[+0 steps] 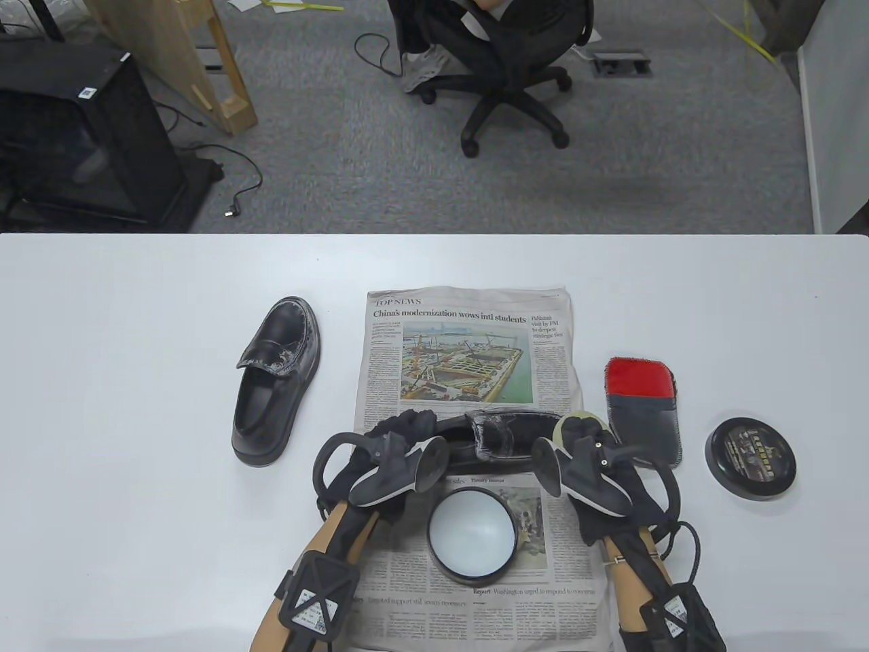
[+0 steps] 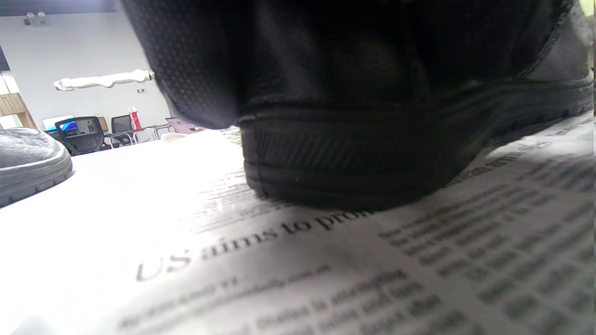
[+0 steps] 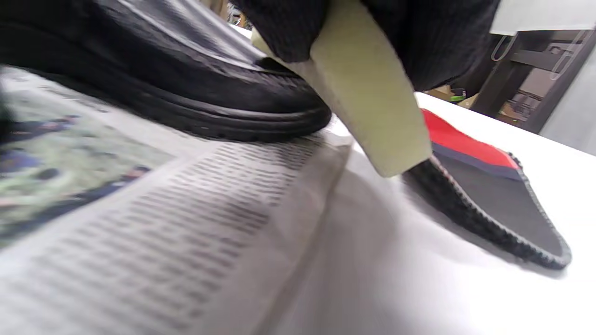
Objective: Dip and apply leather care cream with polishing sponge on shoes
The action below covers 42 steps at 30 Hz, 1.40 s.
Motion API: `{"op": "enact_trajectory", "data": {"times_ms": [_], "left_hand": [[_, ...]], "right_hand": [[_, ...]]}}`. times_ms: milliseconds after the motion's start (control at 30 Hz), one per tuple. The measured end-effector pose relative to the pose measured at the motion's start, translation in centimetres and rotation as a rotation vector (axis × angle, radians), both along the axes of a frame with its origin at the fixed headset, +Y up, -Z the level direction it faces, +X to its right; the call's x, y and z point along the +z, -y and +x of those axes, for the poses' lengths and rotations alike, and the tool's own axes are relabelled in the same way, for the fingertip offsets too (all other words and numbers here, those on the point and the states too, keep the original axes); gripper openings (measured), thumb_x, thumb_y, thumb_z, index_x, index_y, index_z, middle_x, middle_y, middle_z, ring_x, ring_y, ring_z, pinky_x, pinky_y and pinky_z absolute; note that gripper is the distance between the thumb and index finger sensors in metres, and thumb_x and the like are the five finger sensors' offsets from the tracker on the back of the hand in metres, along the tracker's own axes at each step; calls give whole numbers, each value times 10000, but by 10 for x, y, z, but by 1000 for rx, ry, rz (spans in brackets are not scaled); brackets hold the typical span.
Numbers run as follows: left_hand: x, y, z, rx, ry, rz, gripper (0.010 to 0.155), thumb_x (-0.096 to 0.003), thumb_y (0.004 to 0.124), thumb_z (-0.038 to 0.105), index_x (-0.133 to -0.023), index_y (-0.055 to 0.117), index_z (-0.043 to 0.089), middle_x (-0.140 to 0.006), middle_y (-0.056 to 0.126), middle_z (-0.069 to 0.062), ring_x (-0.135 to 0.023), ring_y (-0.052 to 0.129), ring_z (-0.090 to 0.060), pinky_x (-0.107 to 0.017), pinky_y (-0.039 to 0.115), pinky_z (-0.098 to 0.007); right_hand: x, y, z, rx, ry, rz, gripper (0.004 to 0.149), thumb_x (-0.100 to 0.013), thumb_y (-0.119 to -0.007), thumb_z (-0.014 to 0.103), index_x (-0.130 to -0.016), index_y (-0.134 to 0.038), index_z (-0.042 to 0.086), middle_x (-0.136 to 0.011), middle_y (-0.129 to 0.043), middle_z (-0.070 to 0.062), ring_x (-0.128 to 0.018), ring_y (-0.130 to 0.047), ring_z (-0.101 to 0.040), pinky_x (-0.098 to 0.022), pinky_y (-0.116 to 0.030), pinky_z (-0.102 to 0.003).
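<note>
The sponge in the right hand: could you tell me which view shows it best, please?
The right wrist view: the pale sponge fills the top centre, held by gloved fingers against the shoe. The table view shows only its rim above the right hand. The left wrist view barely catches it.

A white worktop (image 1: 122,353) carries a spread newspaper (image 1: 468,339), which reaches from under both hands out past their fingertips. Just beyond the right hand, on its outer side, a red and dark grey polishing mitt (image 1: 641,407) lies flat on the worktop. Well beyond the hands, on the grey carpet (image 1: 679,149), a black office chair (image 1: 506,75) stands with someone seated in it. Far out on the left hand's side are a black cabinet (image 1: 75,136) and a wooden frame (image 1: 217,68), with a loose black cable (image 1: 237,176) trailing beside them.
</note>
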<state>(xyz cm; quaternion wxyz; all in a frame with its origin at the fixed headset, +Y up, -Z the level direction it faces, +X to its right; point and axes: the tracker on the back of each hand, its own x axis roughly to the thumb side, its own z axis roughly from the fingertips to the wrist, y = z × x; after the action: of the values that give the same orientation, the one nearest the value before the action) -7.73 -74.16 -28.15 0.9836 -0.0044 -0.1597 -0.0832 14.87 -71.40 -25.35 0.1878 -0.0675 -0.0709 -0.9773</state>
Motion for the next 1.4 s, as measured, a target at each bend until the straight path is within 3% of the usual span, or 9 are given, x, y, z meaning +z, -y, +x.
{"op": "enact_trajectory", "data": {"times_ms": [67, 200, 400, 633, 767, 867, 1000, 1167, 1400], "left_hand": [[0, 0, 0, 7, 7, -4, 825, -368, 779, 668, -1079, 652, 269, -1067, 835, -40, -900, 902, -259, -629, 859, -389], [-1, 1, -1, 13, 12, -9, 817, -366, 780, 665, -1074, 653, 280, -1072, 831, -30, -912, 895, -250, -636, 856, -386], [0, 1, 0, 8, 8, 4, 815, -367, 779, 666, -1072, 660, 273, -1062, 840, -33, -896, 906, -252, -623, 861, -384], [0, 0, 1, -11, -8, 14, 812, -370, 770, 674, -1068, 664, 273, -1042, 858, -38, -868, 926, -246, -594, 877, -369], [0, 0, 2, -8, -10, 14, 805, -368, 774, 670, -1062, 675, 274, -1037, 865, -36, -863, 930, -251, -590, 877, -374], [0, 1, 2, 2, -3, 10, 797, -365, 781, 662, -1057, 679, 280, -1041, 862, -37, -873, 921, -262, -599, 870, -384], [0, 2, 2, 7, 9, 6, 789, -366, 784, 656, -1057, 673, 291, -1051, 854, -34, -888, 912, -264, -613, 863, -387], [-1, 2, 2, 10, 12, 6, 787, -368, 784, 655, -1057, 672, 292, -1051, 853, -36, -890, 910, -263, -615, 860, -390], [0, 1, 2, -2, -6, 19, 787, -371, 775, 665, -1055, 676, 289, -1030, 869, -34, -859, 928, -253, -586, 874, -375]], "right_hand": [[6, -6, -14, 8, -63, 35, 531, -603, -666, 266, -1103, -545, 135, -1084, -704, -163, -917, -848, -353, -659, -766, -427], [-2, -5, -25, -191, -133, 116, 516, -615, -639, 258, -1109, -494, 243, -1162, -589, -74, -1037, -683, -365, -718, -663, -512], [-24, 19, 5, -337, 5, 109, 524, -620, -607, 261, -1108, -421, 293, -1183, -502, -37, -1081, -561, -346, -738, -566, -522], [-25, 21, 33, -226, 115, 74, 535, -609, -631, 249, -1109, -447, 192, -1124, -609, -148, -974, -763, -355, -682, -706, -436], [-11, 9, 18, -54, 63, 19, 539, -608, -656, 242, -1107, -489, 122, -1093, -674, -182, -927, -826, -373, -661, -749, -442], [-1, 1, -2, 36, -13, 62, 518, -603, -668, 239, -1101, -538, 181, -1101, -696, -145, -937, -821, -371, -675, -741, -458], [-1, -1, -22, -100, -112, 144, 496, -611, -645, 231, -1091, -528, 278, -1149, -629, -70, -1012, -722, -373, -712, -679, -512], [-23, 23, -10, -133, -35, 212, 492, -619, -604, 228, -1080, -466, 332, -1163, -574, -18, -1045, -668, -344, -728, -640, -520], [-26, 25, 15, -52, 77, 159, 517, -609, -624, 223, -1103, -472, 230, -1125, -640, -114, -958, -798, -348, -674, -740, -438]]}}
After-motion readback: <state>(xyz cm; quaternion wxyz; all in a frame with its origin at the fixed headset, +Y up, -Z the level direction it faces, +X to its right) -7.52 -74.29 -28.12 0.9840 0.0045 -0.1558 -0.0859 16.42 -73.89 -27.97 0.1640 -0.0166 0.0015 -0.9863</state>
